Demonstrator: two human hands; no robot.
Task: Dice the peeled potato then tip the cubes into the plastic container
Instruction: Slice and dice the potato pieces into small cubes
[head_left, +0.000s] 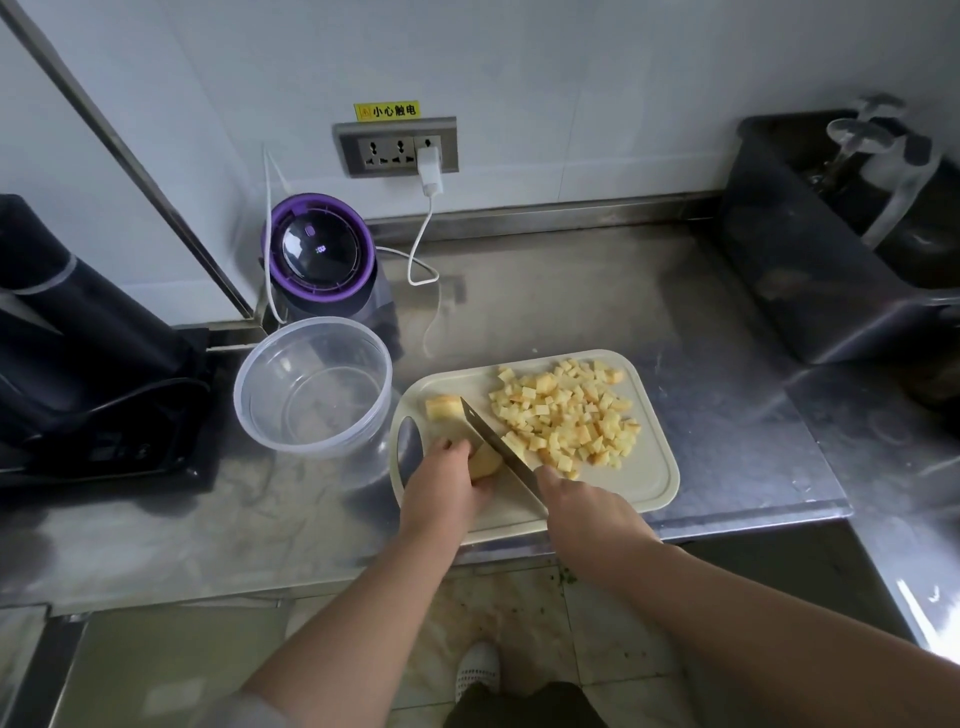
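Left hand holds potato, right hand knife; container beside board

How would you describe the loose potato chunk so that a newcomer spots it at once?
On the steel counter lies a pale board. At its far left corner, beside the container and just left of the tip of the knife, sits the chunk. It is far bigger than the cubes heaped to the right, and lies alone, unlike the piece under the left hand.
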